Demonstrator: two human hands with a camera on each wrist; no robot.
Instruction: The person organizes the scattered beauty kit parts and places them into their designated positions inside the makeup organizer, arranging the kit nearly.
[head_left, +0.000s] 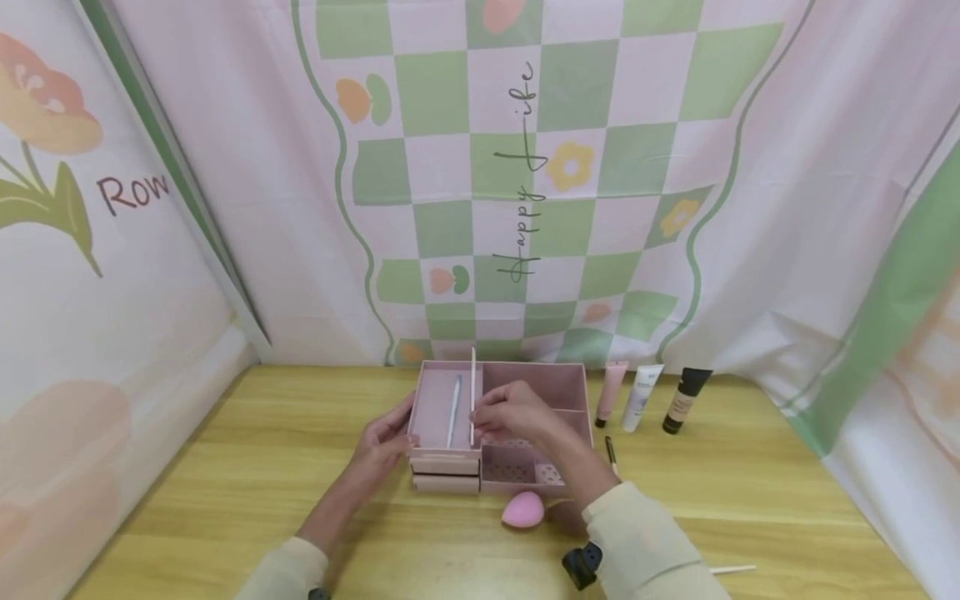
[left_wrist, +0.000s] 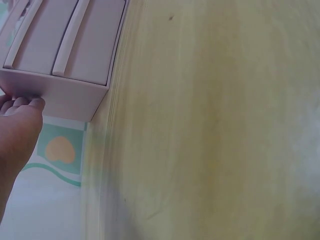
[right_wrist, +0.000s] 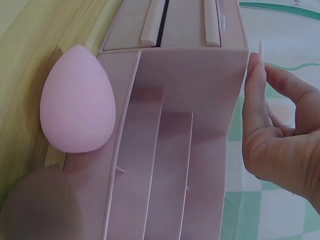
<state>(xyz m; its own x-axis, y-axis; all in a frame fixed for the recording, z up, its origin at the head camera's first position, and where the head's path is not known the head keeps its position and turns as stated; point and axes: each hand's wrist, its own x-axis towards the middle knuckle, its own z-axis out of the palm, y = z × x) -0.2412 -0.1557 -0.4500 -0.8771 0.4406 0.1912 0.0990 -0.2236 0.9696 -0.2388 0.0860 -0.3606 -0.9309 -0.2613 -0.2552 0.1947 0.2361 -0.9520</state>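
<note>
A pink desktop organizer stands on the table, its left part topped by a shallow tray above two drawers. Against its left side wall rests my left hand, fingertips touching the pink wall in the left wrist view. My right hand pinches a thin white stick between thumb and fingers, held upright over the tray's right edge. In the right wrist view, the stick's end pokes out past the fingertips. A pale blue-white pen-like stick lies in the tray.
In front of the organizer sits a pink makeup sponge. To its right stand a pink tube, a white tube and a black-capped beige tube. A dark-tipped brush and another white stick lie nearby. Curtains back the table.
</note>
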